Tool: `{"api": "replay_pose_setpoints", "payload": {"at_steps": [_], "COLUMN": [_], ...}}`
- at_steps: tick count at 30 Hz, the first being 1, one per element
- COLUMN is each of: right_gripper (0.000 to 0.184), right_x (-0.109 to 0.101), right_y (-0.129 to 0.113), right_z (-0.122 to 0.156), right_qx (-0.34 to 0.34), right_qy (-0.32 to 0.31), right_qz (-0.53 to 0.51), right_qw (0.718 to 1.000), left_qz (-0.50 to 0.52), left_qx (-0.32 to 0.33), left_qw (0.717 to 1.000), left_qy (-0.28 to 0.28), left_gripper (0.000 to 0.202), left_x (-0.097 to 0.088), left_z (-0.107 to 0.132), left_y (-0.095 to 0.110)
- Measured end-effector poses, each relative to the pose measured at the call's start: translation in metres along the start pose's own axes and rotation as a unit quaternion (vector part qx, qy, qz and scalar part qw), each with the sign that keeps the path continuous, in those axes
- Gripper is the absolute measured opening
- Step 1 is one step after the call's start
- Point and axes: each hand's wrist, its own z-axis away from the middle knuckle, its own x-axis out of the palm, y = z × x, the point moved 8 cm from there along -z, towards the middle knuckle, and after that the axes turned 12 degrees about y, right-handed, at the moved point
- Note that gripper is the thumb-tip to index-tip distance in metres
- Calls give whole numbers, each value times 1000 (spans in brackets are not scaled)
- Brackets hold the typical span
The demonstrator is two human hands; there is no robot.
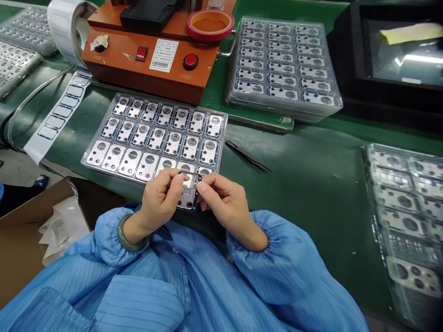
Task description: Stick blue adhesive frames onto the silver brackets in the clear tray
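Between my two hands is a small rectangular metal plate [187, 197] with a dark blue border and round holes. My left hand [160, 196] pinches its left side with thumb and fingers. On the opposite edge, my right hand [223, 198] grips it near the top corner. Just beyond lies a clear plastic tray [223, 121] holding rows of similar metal plates. Those in the two far rows carry blue borders; most in the nearest row look plain silver. Black tweezers [248, 156] rest on the green mat to the tray's right.
An orange machine [145, 69] with a red button and a roll of red tape [210, 25] stands behind. A label roll [67, 32] trails a strip [58, 115] at left. Stacked trays [282, 103] sit back right, another tray [408, 198] far right. A cardboard box [20, 249] is below left.
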Motion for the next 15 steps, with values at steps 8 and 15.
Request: {"api": "replay_pose_setpoints", "payload": {"at_steps": [8, 15], "right_gripper": [29, 27], "right_x": [-6, -8], "right_y": [5, 4], "right_z": [-1, -3], "right_qx": [43, 29], "right_qy": [27, 36], "right_qz": [-17, 4], "right_qw": [999, 999], "left_qz": [6, 4], "left_qx": [20, 39], "left_qw": [999, 994], "left_qy": [-49, -100], "left_gripper": [14, 13], "left_x": [6, 15], "left_z": [3, 5], "left_y": [7, 8]}}
